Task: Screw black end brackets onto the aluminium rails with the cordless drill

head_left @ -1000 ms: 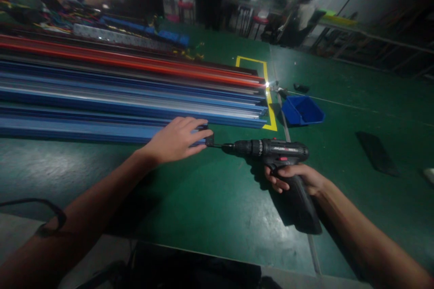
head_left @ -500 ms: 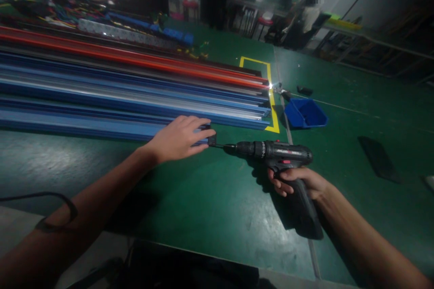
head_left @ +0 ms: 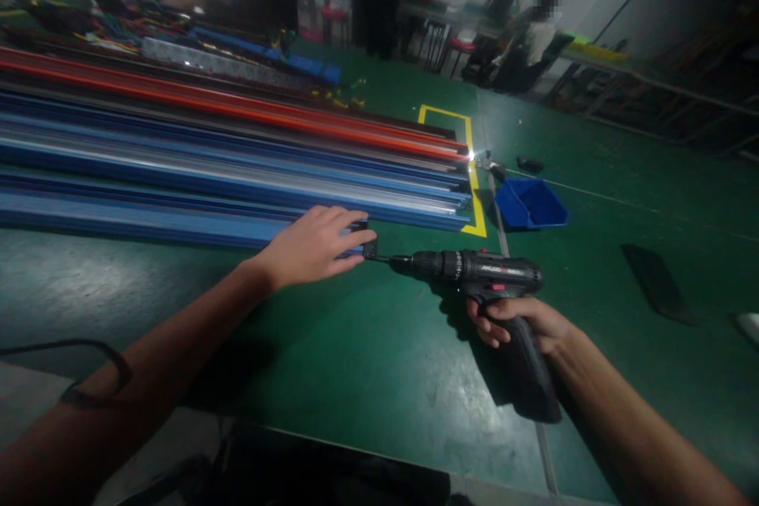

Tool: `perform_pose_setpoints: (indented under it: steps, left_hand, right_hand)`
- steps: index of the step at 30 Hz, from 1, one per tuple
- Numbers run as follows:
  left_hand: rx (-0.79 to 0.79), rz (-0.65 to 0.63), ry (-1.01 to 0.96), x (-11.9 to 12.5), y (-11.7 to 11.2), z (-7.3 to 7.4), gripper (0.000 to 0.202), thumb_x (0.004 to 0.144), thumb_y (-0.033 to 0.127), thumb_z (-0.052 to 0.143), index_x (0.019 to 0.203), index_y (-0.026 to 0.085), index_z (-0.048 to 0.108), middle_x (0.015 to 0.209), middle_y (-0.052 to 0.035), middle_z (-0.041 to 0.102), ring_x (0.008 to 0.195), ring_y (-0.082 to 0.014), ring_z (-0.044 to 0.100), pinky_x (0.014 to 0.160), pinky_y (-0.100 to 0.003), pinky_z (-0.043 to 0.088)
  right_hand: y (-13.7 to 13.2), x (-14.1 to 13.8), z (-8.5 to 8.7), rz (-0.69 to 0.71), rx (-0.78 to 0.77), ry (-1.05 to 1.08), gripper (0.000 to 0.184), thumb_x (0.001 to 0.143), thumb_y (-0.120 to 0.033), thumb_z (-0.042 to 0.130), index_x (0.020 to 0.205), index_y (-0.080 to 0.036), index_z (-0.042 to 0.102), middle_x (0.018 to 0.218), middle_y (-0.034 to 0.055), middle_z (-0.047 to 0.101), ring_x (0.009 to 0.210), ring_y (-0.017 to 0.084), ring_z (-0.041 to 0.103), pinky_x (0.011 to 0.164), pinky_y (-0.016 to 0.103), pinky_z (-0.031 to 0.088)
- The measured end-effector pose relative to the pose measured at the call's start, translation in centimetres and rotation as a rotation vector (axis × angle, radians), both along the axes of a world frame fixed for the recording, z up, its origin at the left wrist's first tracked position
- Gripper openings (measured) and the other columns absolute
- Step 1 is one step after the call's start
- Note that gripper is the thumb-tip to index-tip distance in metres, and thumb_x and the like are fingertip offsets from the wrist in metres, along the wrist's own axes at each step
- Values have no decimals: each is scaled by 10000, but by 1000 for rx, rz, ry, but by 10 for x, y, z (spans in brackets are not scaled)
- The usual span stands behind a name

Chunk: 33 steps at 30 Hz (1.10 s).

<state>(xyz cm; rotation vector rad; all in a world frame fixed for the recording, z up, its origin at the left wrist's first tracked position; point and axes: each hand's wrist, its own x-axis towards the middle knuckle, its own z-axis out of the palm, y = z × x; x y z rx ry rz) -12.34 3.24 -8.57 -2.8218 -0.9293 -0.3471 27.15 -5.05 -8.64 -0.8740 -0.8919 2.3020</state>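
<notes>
My right hand (head_left: 522, 320) is wrapped round the handle of a black cordless drill (head_left: 501, 270), which points left. The drill's long thin bit (head_left: 385, 258) meets a black end cap (head_left: 371, 243) on the front blue metal profile (head_left: 148, 215). My left hand (head_left: 317, 247) lies over that profile's end, gripping it with the fingers around it and the cap. The palm hides part of the profile. Whether the bit is turning, I cannot tell.
More blue profiles (head_left: 249, 166) and red ones (head_left: 237, 101) lie behind on the green table (head_left: 344, 379). A blue bin (head_left: 530, 204) and a dark flat piece (head_left: 655, 281) are on the right. Wires (head_left: 112, 24) clutter the far left. People sit at the back.
The view has shifted slightly. My left hand stays on the profile's end, and the drill keeps its place against the end cap in my right hand.
</notes>
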Motion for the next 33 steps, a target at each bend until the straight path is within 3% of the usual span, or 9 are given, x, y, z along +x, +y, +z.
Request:
perform_pose_setpoints:
  steps: [33]
  left_hand:
    - [2, -2, -10, 0, 0, 0, 422, 1034, 415, 512, 1404, 233, 603, 1483, -176, 550, 1273, -365, 581, 988, -530, 513]
  right_hand:
    - [1, 1, -3, 33, -6, 26, 252, 871, -183, 739, 1083, -45, 741, 803, 60, 691, 597, 80, 598, 687, 244, 580]
